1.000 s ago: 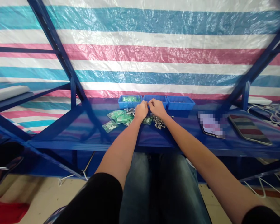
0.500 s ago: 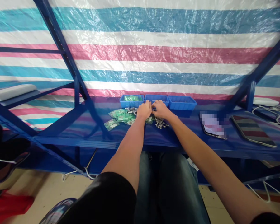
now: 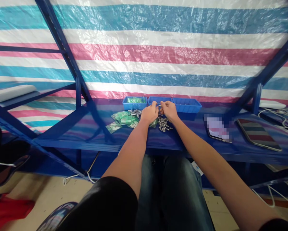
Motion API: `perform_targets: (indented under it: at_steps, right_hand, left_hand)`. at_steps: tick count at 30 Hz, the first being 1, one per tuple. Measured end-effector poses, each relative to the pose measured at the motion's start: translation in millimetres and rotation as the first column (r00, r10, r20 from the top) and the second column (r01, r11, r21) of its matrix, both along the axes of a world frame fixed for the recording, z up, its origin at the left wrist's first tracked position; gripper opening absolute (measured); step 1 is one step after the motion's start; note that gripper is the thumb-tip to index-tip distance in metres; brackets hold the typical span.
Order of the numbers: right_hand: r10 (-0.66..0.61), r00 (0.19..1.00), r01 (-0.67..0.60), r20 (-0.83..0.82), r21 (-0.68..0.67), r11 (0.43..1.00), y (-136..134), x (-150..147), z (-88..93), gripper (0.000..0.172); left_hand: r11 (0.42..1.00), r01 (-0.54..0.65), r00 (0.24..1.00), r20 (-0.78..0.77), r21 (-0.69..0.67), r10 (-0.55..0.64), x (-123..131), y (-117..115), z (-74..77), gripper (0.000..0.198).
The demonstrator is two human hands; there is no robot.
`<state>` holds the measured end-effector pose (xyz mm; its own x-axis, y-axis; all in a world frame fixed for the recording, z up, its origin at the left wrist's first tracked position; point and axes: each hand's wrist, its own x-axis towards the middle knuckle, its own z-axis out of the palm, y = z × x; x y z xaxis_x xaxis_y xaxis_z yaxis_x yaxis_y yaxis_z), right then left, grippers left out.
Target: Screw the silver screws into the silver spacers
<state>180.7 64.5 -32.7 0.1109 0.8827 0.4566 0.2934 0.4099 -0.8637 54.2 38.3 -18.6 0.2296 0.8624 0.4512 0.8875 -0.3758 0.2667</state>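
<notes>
My left hand point(image 3: 149, 113) and my right hand point(image 3: 169, 110) meet just in front of the blue bins, fingertips almost touching. Between them shows a small silvery metal part point(image 3: 159, 106), pinched by both hands; its exact kind is too small to tell. Below my right hand lies a pile of small metal fittings point(image 3: 164, 125). More metal fittings point(image 3: 134, 112) lie left of my left hand, beside several flat packets with green printing point(image 3: 125, 119). My left hand partly covers this heap.
Three blue bins stand in a row at the back: the left bin point(image 3: 126, 106) holds green packets, the middle bin point(image 3: 155, 99) is partly hidden, the right bin point(image 3: 189, 108) holds small bits. A phone point(image 3: 216, 128), a tablet point(image 3: 259, 134) and white cables point(image 3: 282, 115) lie right.
My right hand has turned and lifted slightly, so the small metal part now shows between my fingertips. The left hand stays nearly in place.
</notes>
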Motion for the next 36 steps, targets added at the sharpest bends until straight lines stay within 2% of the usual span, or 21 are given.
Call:
perform_targets:
  at_steps: [6, 11, 14, 16, 20, 22, 24, 26, 28, 30, 33, 36]
  right_hand:
    - [0.049, 0.997, -0.05, -0.061, -0.022, 0.999, 0.5, 4.7, 3.9, 0.042]
    - [0.155, 0.988, -0.155, -0.008, 0.023, 0.988, -5.3, 9.5, 9.0, 0.037]
    - [0.154, 0.987, -0.156, 0.047, 0.052, 0.986, -5.0, 11.7, 13.2, 0.033]
    - [0.088, 0.994, -0.093, 0.07, 0.081, 0.992, -1.2, 13.2, 17.6, 0.032]
    - [-0.153, 0.981, 0.132, 0.115, 0.174, 0.976, 7.8, 14.2, 23.7, 0.033]
    - [-0.313, 0.907, 0.251, 0.282, 0.236, 0.939, 8.6, 11.7, 21.3, 0.037]
    - [-0.415, 0.776, 0.305, 0.475, 0.294, 0.906, 6.4, 6.8, 15.9, 0.038]
    - [-0.409, 0.696, 0.278, 0.59, 0.304, 0.911, 2.5, 1.4, 10.3, 0.034]
    - [-0.382, 0.673, 0.247, 0.633, 0.295, 0.923, -1.3, -1.9, 6.5, 0.031]
    - [-0.422, 0.663, 0.293, 0.619, 0.305, 0.906, -4.4, -0.7, 4.7, 0.035]
    - [-0.496, 0.662, 0.418, 0.562, 0.273, 0.867, -6.7, 8.8, 2.8, 0.051]
    - [-0.475, 0.689, 0.454, 0.547, 0.186, 0.872, -5.6, 19.5, -1.4, 0.056]
  left_hand:
    - [0.996, 0.085, 0.995, -0.044, 0.01, -0.084, 1.9, -0.1, -2.0, 0.032]
    - [0.997, 0.077, 0.997, -0.021, 0.018, -0.077, 0.3, 2.6, -3.4, 0.038]
    - [0.998, 0.062, 0.998, 0.004, 0.024, -0.062, -1.5, 2.8, -3.5, 0.043]
    - [0.998, 0.053, 0.998, 0.014, 0.023, -0.053, -2.4, 2.9, -3.4, 0.044]
    - [1.0, 0.026, 0.999, 0.023, 0.018, -0.026, -3.5, 4.6, -4.0, 0.047]
    - [1.0, 0.012, 1.0, 0.026, 0.017, -0.013, -3.4, 5.9, -4.5, 0.048]
    - [1.0, 0.002, 1.0, 0.028, 0.017, -0.002, -3.0, 6.8, -4.8, 0.047]
    - [1.0, -0.011, 0.999, 0.03, 0.023, 0.01, -2.2, 6.6, -4.4, 0.045]
    - [0.999, -0.026, 0.999, 0.032, 0.039, 0.025, -1.3, 5.0, -3.2, 0.044]
    - [0.996, -0.044, 0.999, 0.032, 0.071, 0.042, -0.4, 2.2, -1.7, 0.042]
    - [0.984, -0.107, 0.994, 0.048, 0.142, 0.101, -0.1, -1.1, -0.7, 0.036]
    - [0.949, -0.269, 0.963, 0.049, 0.166, 0.265, -2.5, 1.1, -2.9, 0.044]
